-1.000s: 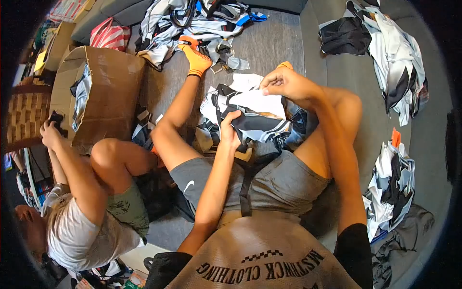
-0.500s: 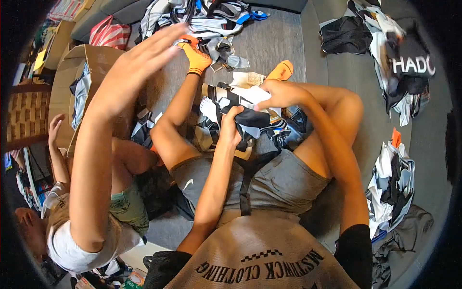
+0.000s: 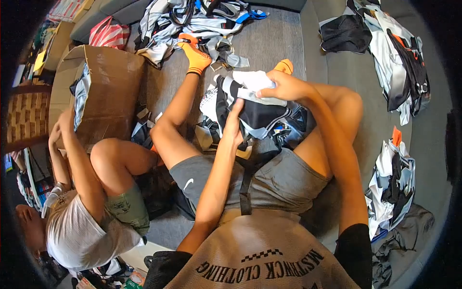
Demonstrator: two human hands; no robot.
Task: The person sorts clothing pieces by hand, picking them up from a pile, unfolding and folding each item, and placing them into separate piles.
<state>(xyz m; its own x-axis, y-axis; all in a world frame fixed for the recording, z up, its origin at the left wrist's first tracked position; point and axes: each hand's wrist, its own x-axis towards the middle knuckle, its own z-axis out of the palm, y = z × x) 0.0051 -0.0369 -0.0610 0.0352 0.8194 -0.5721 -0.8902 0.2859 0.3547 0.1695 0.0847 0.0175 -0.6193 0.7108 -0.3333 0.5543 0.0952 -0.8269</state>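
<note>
A black-and-white fabric piece [image 3: 262, 111] is spread between my two hands above my lap. My left hand [image 3: 234, 126] grips its lower left part, thumb lying on top. At the upper right, my right hand [image 3: 291, 87] pinches its white band between thumb and fingers. White cloth [image 3: 251, 78] shows just behind the held piece. Underneath, more cut fabric pieces [image 3: 284, 134] lie heaped between my legs, partly hidden by the held piece.
A person [image 3: 86, 226] sits at my left beside an open cardboard box [image 3: 108, 91] containing fabric. Fabric heaps lie on the floor ahead [image 3: 192, 24], and on the grey sofa at right [image 3: 399, 62] and lower right [image 3: 392, 188]. A red-striped bag [image 3: 109, 34] stands behind the box.
The fabric in my hands is now spread wider, and my right hand has closed on its white edge. The other person's raised arm has drawn back left. The lettered black cloth at right no longer shows its lettering.
</note>
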